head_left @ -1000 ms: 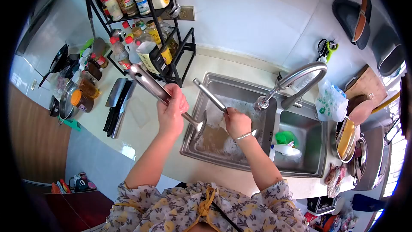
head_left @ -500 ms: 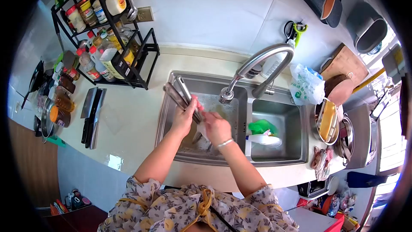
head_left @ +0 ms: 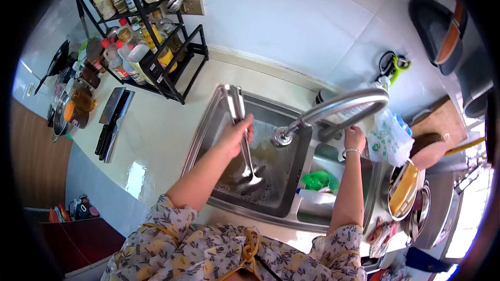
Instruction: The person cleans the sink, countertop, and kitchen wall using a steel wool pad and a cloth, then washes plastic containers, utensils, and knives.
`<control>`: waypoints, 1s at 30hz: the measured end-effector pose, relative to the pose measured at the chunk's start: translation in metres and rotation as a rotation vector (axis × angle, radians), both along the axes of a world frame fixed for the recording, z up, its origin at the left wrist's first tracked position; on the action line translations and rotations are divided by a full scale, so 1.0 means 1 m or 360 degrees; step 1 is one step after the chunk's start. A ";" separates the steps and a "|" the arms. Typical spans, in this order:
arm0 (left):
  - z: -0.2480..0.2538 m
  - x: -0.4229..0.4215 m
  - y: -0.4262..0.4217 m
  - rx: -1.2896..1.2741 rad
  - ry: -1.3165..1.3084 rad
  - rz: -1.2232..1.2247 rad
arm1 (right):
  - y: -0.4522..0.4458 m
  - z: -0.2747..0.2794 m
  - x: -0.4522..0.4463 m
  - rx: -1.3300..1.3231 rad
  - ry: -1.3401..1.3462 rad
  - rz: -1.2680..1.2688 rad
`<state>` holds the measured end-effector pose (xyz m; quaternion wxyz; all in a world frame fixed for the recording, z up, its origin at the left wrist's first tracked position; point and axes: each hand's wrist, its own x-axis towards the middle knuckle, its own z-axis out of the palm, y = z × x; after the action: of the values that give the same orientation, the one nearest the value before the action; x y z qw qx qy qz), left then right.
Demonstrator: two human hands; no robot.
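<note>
My left hand (head_left: 237, 134) is wrapped round the handles of two metal ladles (head_left: 253, 182), held together over the large sink basin (head_left: 281, 198). Their handles point up and away, and their bowls hang low near soapy water. At the base of the curved faucet (head_left: 344, 105), my right hand (head_left: 354, 139) has its fingers closed by the faucet's lever, which is mostly hidden. The faucet's spray head (head_left: 282, 136) hangs over the large basin. No water stream shows from it.
In the small basin lie a green item (head_left: 320, 180) and a white bottle (head_left: 316, 198). Knives (head_left: 113, 125) rest on the left counter (head_left: 151, 140), before a black rack (head_left: 177, 86) of bottles. A plastic bag (head_left: 388, 138) and pots (head_left: 403, 192) stand right.
Both ladles are now together in my left hand, where earlier each hand held one. My right hand has let go and moved right to the faucet base.
</note>
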<state>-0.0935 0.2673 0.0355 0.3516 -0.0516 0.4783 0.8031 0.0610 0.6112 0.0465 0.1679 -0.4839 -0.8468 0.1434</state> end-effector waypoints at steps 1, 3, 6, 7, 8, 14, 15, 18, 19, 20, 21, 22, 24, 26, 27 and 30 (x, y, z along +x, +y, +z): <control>0.001 0.006 0.005 0.0003 -0.0023 -0.0031 | 0.003 0.001 -0.003 -0.0111 -0.0073 0.0007; -0.001 0.012 0.013 0.0015 -0.0073 -0.0060 | 0.014 -0.017 0.001 -0.0103 0.0037 0.0040; -0.012 0.013 0.020 0.0145 -0.0050 -0.0231 | 0.023 -0.043 0.012 0.0029 0.0202 -0.0005; -0.013 0.014 0.022 0.0143 -0.0063 -0.0225 | 0.019 -0.046 0.015 0.0026 0.0189 0.0000; -0.013 0.015 0.025 0.0151 -0.0084 -0.0246 | 0.012 -0.050 0.015 0.0042 0.0454 -0.0115; -0.022 0.022 0.037 0.0198 -0.0281 -0.0274 | -0.157 0.041 -0.008 -0.0444 0.1065 0.0871; -0.023 0.023 0.037 0.0196 -0.0284 -0.0272 | -0.172 0.050 -0.013 -0.0497 0.0910 0.1130; -0.045 0.019 0.042 0.0190 -0.0198 -0.0246 | -0.199 0.083 -0.039 -0.0398 0.0809 0.1436; -0.063 0.018 0.046 0.0206 -0.0192 -0.0236 | -0.202 0.089 -0.048 -0.0403 0.0755 0.1414; -0.081 0.018 0.051 0.0267 -0.0164 -0.0169 | -0.203 0.088 -0.057 -0.0389 0.0753 0.1438; -0.088 0.017 0.053 0.0327 -0.0141 -0.0096 | -0.203 0.082 -0.066 -0.0427 0.0859 0.1390; -0.053 0.020 0.046 0.0265 -0.0254 -0.0095 | -0.204 0.077 -0.074 -0.0468 0.0963 0.1343; -0.058 0.017 0.040 0.0293 -0.0196 -0.0112 | -0.208 0.072 -0.087 -0.0566 0.0994 0.1293; -0.066 0.013 0.037 0.0314 -0.0145 -0.0139 | -0.210 0.065 -0.096 -0.0755 0.1023 0.1176; -0.067 0.011 0.037 0.0342 -0.0180 -0.0152 | -0.213 0.065 -0.099 -0.0754 0.1013 0.1194; -0.071 0.010 0.038 0.0393 -0.0275 -0.0186 | -0.221 0.065 -0.104 -0.1087 0.1196 0.1203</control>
<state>-0.0834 0.3053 -0.0354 0.4412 -0.0488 0.3461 0.8266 -0.0427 0.3907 0.1112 0.2276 -0.0943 -0.7489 0.6151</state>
